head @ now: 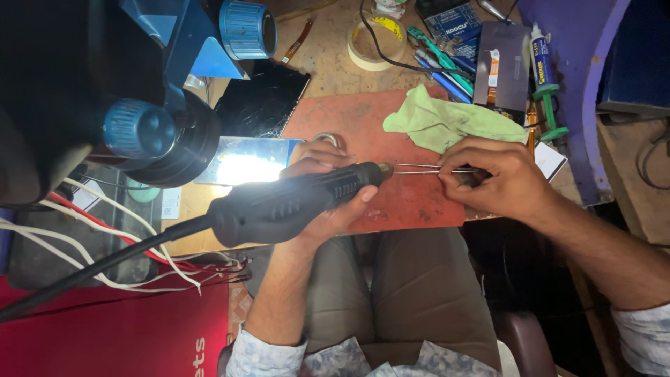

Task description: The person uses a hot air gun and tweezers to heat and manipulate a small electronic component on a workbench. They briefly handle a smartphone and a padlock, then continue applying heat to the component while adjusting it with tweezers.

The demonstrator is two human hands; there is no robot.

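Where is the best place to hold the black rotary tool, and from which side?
Judging by shape, hold the rotary tool on its ribbed section behind the nose, from underneath, as the left hand does. The cord trails from the rear and the tip faces the tweezers.

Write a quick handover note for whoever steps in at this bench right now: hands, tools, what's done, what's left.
Left hand: gripping the black corded rotary tool, tip pointing right.
Right hand: pinching metal tweezers, their points meeting the tool's tip.
Both are over the red mat; a green cloth lies at its far edge, a microscope stands to the left.
Done: tool and tweezers brought together.
Left: cannot tell; whatever sits at the tip is too small to see.
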